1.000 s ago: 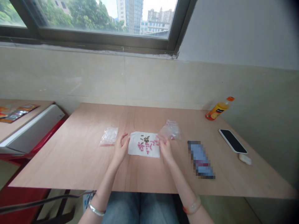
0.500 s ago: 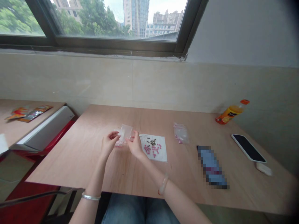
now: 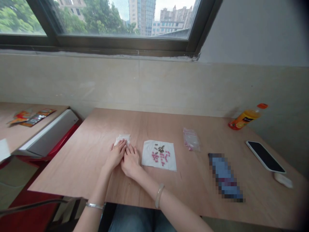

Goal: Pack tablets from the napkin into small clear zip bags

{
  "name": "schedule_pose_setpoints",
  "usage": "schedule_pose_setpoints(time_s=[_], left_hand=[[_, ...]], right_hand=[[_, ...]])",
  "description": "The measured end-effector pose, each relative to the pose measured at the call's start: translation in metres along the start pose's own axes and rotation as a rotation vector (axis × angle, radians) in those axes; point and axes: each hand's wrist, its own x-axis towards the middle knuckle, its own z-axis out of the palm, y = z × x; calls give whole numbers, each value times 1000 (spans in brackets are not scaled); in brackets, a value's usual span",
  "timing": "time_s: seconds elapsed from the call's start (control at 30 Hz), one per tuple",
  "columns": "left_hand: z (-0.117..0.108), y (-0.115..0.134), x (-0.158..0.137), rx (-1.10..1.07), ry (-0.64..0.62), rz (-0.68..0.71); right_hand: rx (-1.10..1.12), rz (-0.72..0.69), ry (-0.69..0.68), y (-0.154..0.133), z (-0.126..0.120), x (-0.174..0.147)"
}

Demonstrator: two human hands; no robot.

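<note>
Both hands rest side by side on the table, touching each other. My left hand (image 3: pixel 117 155) lies with its fingers stretched out over clear zip bags (image 3: pixel 123 137), covering their near part. Against it, my right hand (image 3: pixel 131 163) is laid palm down, fingers extended at the near side of the bags. Neither hand grips anything visible. Just right of them is a white paper sheet (image 3: pixel 147 158), which bears several dark capsules (image 3: pixel 161 149) and several pink pills (image 3: pixel 155 157).
Further right lie more zip bags (image 3: pixel 191 140) and a pixelated phone (image 3: pixel 225 177). An orange drink bottle (image 3: pixel 247 117) leans at the back right, above a second phone (image 3: pixel 265 157) and a white case (image 3: pixel 283 180). Snack packets (image 3: pixel 37 117) lie on the left table (image 3: pixel 14 141).
My hands have come down from handling a small clear bag above the table and moved together. The bag is now flat on the table, and my fingers have straightened. The view has shifted slightly.
</note>
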Motion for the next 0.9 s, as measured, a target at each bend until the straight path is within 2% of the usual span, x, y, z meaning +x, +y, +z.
schedule_pose_setpoints(time_s=[0.13,0.27,0.37,0.47,0.6,0.8,0.9], left_hand=[[2,1,-6,127,-81,-24],[-1,-5,-5,241,-150,32],[-4,-7,3,258,-199,16],[-6,-5,10,272,-241,-37],[-4,-1,12,291,-217,-63],[1,3,11,284,-133,-80],[-2,10,12,270,-45,-89]], right_hand=[[42,1,-24,3,-1,-2],[95,-17,-41,3,-3,-4],[210,-35,-10,6,-9,-3],[391,39,83,23,-23,-1],[457,272,336,84,-61,-6],[137,761,819,206,-121,-57],[84,994,883,241,-128,-87]])
